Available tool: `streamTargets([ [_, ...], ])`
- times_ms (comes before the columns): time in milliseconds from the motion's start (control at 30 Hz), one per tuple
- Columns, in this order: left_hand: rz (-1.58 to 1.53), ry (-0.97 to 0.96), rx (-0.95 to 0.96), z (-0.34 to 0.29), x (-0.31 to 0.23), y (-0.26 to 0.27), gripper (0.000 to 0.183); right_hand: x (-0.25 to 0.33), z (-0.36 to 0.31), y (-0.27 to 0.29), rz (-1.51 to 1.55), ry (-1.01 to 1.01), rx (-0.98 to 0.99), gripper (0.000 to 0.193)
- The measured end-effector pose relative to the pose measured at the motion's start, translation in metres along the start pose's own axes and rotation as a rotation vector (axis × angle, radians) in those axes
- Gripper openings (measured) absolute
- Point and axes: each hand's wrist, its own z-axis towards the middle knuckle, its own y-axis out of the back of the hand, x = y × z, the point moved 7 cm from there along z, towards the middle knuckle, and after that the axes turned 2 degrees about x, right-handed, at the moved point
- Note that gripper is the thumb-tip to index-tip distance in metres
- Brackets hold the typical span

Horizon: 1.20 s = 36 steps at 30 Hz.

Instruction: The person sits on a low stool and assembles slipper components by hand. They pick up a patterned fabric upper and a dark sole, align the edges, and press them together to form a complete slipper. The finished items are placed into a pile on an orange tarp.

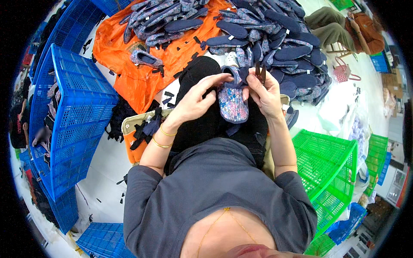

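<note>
A blue and pink floral fabric slipper [233, 103] hangs toe-down over my black-clad lap, between my two hands. My left hand [205, 95] is closed on the slipper's left side near its opening, with the fingertips partly hidden at the edge. My right hand [263, 91] has a pair of small dark thread snips [260, 73] in it, blades pointing up and away from me. Its thumb and fingers also pinch dark navy fabric at the slipper's right edge. Whether the blades touch the fabric cannot be made out.
Beyond my knees lies a large heap of similar slippers [292, 53]. More lie on an orange plastic sheet [107, 47], among dark fabric scraps. Blue crates [86, 116] stand at left, a green crate [325, 167] at right. Another person [340, 30] sits at far right.
</note>
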Motion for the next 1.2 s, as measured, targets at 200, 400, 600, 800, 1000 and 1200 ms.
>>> streamTargets([
  [200,0.091,-0.001,0.141,0.013,-0.012,0.011,0.037,0.007,0.007,-0.006,-0.205,0.028,-0.018,0.017],
  [400,0.113,-0.074,0.146,0.024,-0.018,0.018,0.036,0.026,0.009,-0.022,-0.439,0.145,-0.076,0.014],
  [600,0.037,0.112,0.205,0.034,-0.033,0.013,0.026,0.036,0.012,-0.039,-0.760,0.328,0.002,0.012],
  [800,0.567,-0.293,0.031,0.038,-0.071,0.024,0.028,0.056,0.013,-0.006,-0.845,0.341,-0.144,0.027],
  [1000,0.316,-0.164,0.041,0.043,-0.068,0.039,0.016,0.043,0.002,-0.014,-1.113,0.163,0.183,0.033],
  [1200,0.398,-0.070,0.060,0.051,-0.081,0.046,0.016,0.050,0.010,-0.031,-1.238,0.262,0.260,0.034],
])
